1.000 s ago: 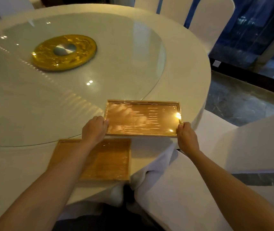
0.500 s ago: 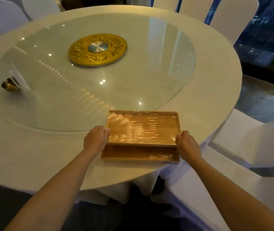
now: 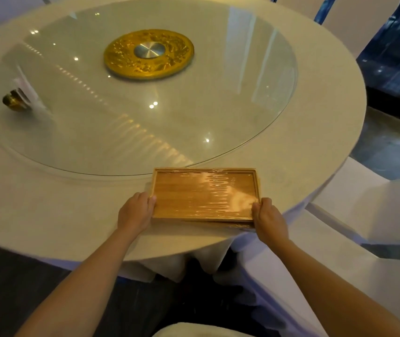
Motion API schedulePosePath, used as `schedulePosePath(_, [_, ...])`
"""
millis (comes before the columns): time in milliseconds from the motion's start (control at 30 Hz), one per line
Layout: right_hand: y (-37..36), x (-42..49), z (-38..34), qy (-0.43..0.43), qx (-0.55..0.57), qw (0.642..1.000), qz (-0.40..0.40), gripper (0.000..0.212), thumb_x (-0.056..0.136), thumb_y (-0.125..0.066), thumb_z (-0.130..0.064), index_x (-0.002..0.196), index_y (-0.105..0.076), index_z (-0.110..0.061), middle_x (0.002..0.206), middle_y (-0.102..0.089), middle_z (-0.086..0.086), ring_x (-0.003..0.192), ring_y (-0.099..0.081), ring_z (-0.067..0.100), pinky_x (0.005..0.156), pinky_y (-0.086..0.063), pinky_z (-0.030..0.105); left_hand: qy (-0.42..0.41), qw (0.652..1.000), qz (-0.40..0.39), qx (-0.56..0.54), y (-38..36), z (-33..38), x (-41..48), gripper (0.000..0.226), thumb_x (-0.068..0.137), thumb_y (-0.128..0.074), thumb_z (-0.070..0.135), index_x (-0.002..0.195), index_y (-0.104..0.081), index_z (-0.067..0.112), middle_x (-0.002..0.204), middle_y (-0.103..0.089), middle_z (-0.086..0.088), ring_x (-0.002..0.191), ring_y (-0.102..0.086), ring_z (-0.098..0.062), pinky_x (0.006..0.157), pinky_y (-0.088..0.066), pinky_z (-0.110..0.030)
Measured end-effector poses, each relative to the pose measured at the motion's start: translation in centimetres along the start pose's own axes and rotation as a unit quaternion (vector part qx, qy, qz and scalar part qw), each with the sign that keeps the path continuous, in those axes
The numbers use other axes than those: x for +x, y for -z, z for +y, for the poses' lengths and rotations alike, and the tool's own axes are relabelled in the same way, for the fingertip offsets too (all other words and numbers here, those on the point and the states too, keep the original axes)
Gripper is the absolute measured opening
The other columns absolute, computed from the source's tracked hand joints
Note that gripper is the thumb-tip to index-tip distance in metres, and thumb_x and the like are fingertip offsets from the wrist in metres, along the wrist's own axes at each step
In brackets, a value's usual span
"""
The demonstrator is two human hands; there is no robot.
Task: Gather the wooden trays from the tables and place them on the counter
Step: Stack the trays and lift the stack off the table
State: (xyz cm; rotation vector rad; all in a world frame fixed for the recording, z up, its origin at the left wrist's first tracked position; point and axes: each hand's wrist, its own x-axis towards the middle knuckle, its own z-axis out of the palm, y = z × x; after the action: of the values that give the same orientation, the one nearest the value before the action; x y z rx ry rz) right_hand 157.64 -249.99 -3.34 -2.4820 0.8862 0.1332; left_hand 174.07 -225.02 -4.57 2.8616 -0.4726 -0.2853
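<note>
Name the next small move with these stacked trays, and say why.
Probably lift the stack straight up. The top tray sits almost squarely on the lower tray, and the left hand and right hand already grip its short ends at the table edge.

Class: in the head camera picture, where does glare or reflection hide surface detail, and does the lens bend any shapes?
Head view: rippled glare on the top tray's plastic wrap washes out the wood grain toward the right hand; ceiling lights speckle the glass turntable; the wide-angle lens bows the round table's edge.

glossy film-wrapped wooden tray (image 3: 204, 194), glass turntable (image 3: 194, 113)
</note>
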Motion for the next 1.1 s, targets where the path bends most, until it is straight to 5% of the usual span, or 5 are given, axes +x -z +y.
schedulePosePath(167, [-0.5, -0.6, 0.2, -0.023, 0.052, 0.998, 0.025, 0.036, 0.097, -0.026, -0.031, 0.107, -0.042, 0.000, 0.090, -0.066, 0.022, 0.077, -0.063, 0.036, 0.067, -0.051, 0.046, -0.002, 1.000, -0.004, 0.009, -0.1, 0.4, 0.2, 0.040, 0.099, -0.028, 0.031, 0.104, -0.056, 0.002, 0.103, -0.062, -0.015, 0.080, -0.051, -0.022, 0.063, -0.036, -0.031])
schedulePosePath(333, [-0.7, -0.8, 0.2, -0.031, 0.056, 0.998, 0.014, 0.033, 0.097, -0.026, -0.026, 0.113, -0.041, 0.000, 0.086, -0.058, 0.014, 0.074, -0.056, 0.030, 0.064, -0.046, 0.043, -0.007, 1.000, -0.006, 0.006, -0.4, 0.4, 0.2, 0.042, 0.099, -0.027, 0.031, 0.108, -0.055, 0.002, 0.104, -0.062, -0.017, 0.091, -0.059, -0.031, 0.064, -0.038, -0.032])
schedulePosePath(567, [0.0, -1.1, -0.4, -0.023, 0.119, 0.993, -0.001, 0.040, 0.098, -0.024, -0.028, 0.130, -0.031, -0.006, 0.106, -0.063, 0.023, 0.093, -0.061, 0.038, 0.081, -0.050, 0.048, -0.016, 1.000, -0.010, 0.012, -0.3, 0.3, 0.0, 0.042, 0.100, -0.025, 0.030, 0.108, -0.054, 0.001, 0.093, -0.068, -0.018, 0.069, -0.052, -0.026, 0.059, -0.037, -0.032])
schedulePosePath(933, [0.0, -1.6, -0.2, -0.030, 0.165, 0.986, -0.016, 0.040, 0.098, -0.026, -0.025, 0.131, -0.031, -0.004, 0.115, -0.059, 0.022, 0.098, -0.058, 0.033, 0.087, -0.049, 0.047, -0.015, 1.000, -0.018, -0.020, -0.5, 0.1, 0.3, 0.042, 0.100, -0.025, 0.029, 0.113, -0.052, -0.002, 0.094, -0.067, -0.023, 0.077, -0.060, -0.035, 0.060, -0.037, -0.033])
schedulePosePath(1100, [0.0, -1.2, -0.1, -0.070, 0.260, 0.963, -0.001, 0.042, 0.097, -0.033, -0.024, 0.133, -0.034, -0.002, 0.122, -0.056, 0.018, 0.095, -0.049, 0.019, 0.084, -0.041, 0.032, 0.064, 0.984, -0.059, -0.154, 0.2, 0.7, 0.6, 0.048, 0.100, -0.025, 0.030, 0.111, -0.057, -0.004, 0.110, -0.063, -0.028, 0.088, -0.054, -0.033, 0.075, -0.039, -0.036])
